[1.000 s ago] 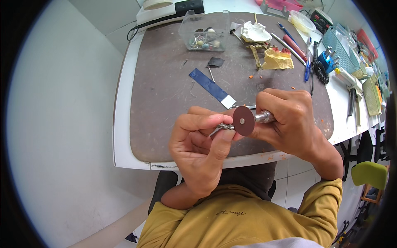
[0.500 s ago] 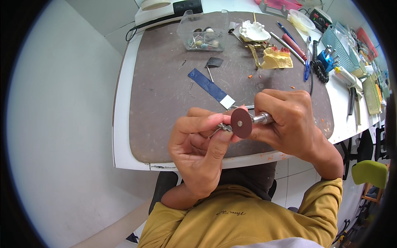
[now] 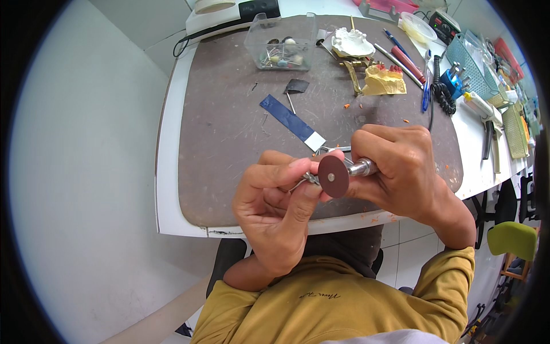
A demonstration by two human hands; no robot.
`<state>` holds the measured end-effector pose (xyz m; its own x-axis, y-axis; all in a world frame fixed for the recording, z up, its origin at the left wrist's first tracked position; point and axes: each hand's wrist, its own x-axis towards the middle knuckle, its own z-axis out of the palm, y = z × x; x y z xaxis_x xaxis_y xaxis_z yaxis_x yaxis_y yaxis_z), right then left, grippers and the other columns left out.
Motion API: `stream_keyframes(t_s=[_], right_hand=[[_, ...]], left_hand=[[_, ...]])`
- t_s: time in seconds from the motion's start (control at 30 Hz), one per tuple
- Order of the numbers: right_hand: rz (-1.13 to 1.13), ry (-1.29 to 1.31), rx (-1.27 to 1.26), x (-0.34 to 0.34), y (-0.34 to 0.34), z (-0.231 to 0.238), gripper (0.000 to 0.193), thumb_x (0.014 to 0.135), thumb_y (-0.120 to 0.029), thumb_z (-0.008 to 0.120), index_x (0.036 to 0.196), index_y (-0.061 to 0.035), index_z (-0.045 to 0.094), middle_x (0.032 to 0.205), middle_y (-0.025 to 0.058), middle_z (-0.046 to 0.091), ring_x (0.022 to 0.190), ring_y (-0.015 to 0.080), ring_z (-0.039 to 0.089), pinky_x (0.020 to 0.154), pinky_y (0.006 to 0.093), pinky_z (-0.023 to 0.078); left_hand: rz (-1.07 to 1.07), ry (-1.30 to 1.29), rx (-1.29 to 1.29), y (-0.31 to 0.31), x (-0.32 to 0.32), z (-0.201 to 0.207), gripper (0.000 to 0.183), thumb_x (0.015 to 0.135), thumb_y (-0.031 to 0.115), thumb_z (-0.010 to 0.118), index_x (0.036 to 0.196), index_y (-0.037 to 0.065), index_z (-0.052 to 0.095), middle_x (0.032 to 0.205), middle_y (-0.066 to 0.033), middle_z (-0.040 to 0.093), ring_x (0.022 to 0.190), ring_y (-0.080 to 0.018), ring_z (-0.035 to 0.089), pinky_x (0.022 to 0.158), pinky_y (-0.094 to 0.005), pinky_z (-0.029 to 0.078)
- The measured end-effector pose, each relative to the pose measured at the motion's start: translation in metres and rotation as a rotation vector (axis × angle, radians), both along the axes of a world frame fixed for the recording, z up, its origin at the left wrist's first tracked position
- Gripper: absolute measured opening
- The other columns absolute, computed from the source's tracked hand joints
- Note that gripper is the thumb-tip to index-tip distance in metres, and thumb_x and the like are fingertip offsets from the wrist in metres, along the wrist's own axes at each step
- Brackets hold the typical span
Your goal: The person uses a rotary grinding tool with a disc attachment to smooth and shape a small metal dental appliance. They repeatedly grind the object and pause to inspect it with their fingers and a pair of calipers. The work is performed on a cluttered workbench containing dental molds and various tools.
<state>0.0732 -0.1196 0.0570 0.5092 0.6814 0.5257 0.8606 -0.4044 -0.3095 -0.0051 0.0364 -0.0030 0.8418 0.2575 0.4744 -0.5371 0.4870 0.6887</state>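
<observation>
Between the thumb and fingers of my left hand (image 3: 275, 206) is a small metal dental casting (image 3: 311, 178) with a thin wire-like end sticking out. My right hand (image 3: 395, 166) wraps round a silver rotary handpiece (image 3: 363, 167). At its tip sits a dark red-brown cutting disc (image 3: 333, 176), right beside the casting and the left fingertips. Whether disc and casting touch I cannot tell. Just beyond my hands lie a blue strip with a white end (image 3: 292, 123) and a thin metal tool (image 3: 342, 149), partly hidden by my fingers.
A clear box of mounted burs (image 3: 281, 54) stands at the back. Right of it are a white plaster model (image 3: 351, 43) and a yellow dental model with red parts (image 3: 385, 80). Pens, a coiled black cord (image 3: 441, 94) and a teal basket (image 3: 470, 66) line the right.
The disc has shifted very slightly left, toward the casting. Both hands keep nearly the same place and the same hold.
</observation>
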Motion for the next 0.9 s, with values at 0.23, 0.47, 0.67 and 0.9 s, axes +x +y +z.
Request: stream_keyframes(t_s=[0.23,0.47,0.67,0.9], right_hand=[[-0.011,0.025,0.018,-0.0003,0.0014,0.0011,0.045,0.070,-0.042,0.078,0.063,-0.0067,0.050,0.053,0.0034,0.049,0.043,0.0214,0.051,0.039,0.0336,0.036],[-0.035,0.036,0.003,-0.0010,-0.0011,0.0021,0.046,0.070,-0.042,0.078,0.062,-0.0066,0.050,0.053,0.0038,0.048,0.042,0.0219,0.050,0.038,0.0338,0.036],[-0.029,0.021,0.012,-0.0009,-0.0002,0.0015,0.045,0.070,-0.042,0.077,0.062,-0.0065,0.051,0.052,0.0037,0.048,0.042,0.0217,0.050,0.038,0.0339,0.035],[-0.033,0.028,0.002,-0.0014,-0.0010,0.0033,0.045,0.070,-0.042,0.078,0.063,-0.0065,0.051,0.053,0.0039,0.048,0.043,0.0220,0.051,0.039,0.0339,0.036]], left_hand=[[0.032,0.040,0.016,-0.0014,-0.0009,0.0039,0.026,0.088,-0.001,0.062,0.112,0.002,0.053,0.101,-0.0084,0.055,0.105,-0.0317,0.063,0.088,-0.0332,0.055],[0.030,0.074,-0.007,-0.0020,-0.0016,0.0069,0.025,0.086,0.000,0.065,0.108,0.003,0.053,0.098,-0.0070,0.056,0.103,-0.0299,0.064,0.089,-0.0350,0.054],[0.023,0.066,-0.009,-0.0021,-0.0014,0.0059,0.024,0.086,0.000,0.065,0.108,0.003,0.053,0.097,-0.0073,0.057,0.102,-0.0294,0.064,0.089,-0.0344,0.054],[0.041,0.052,-0.006,-0.0032,-0.0006,0.0058,0.023,0.087,0.000,0.065,0.107,0.003,0.054,0.097,-0.0076,0.057,0.101,-0.0284,0.064,0.088,-0.0327,0.053]])
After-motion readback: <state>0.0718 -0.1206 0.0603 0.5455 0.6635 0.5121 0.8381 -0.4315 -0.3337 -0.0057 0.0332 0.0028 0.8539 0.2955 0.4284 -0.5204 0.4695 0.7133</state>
